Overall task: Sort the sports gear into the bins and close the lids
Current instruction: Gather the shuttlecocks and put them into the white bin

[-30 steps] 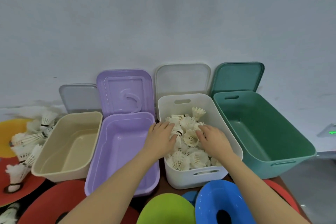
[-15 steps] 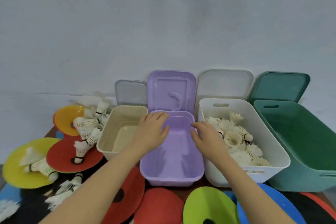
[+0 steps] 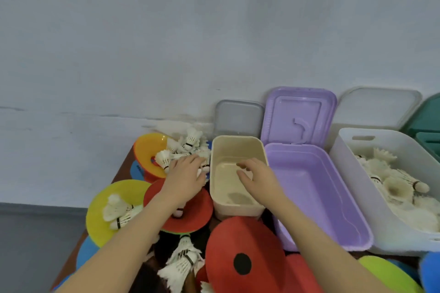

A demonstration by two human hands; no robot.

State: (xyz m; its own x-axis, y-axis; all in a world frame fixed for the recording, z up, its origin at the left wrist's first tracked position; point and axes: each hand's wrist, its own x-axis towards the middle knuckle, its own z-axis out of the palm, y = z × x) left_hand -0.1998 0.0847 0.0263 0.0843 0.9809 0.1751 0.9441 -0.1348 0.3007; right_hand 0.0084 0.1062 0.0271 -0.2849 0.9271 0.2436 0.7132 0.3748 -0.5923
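My left hand [image 3: 184,179] reaches over the loose white shuttlecocks [image 3: 190,144] piled left of the beige bin [image 3: 238,141]. Its fingers stretch out and touch one of them at the bin's left wall. My right hand [image 3: 258,179] hovers over the empty beige bin with loosely bent fingers and holds nothing. To the right stand the empty purple bin [image 3: 316,188], the white bin [image 3: 345,147] filled with shuttlecocks [image 3: 395,185], and the edge of the green bin [image 3: 428,144]. More shuttlecocks lie on a yellow cone [image 3: 104,200] and near the front [image 3: 183,259].
All lids lean open against the wall: grey [image 3: 238,118], purple [image 3: 300,114], clear [image 3: 378,109]. Flat marker cones cover the table: orange [image 3: 145,150], red [image 3: 192,216], a large red one [image 3: 240,245], green [image 3: 390,276], blue [image 3: 431,269]. The table's left edge drops to the floor.
Both hands have left the white bin and swung left past the purple bin. The left now reaches the shuttlecock pile; the right is over the beige bin. The view turned left too.
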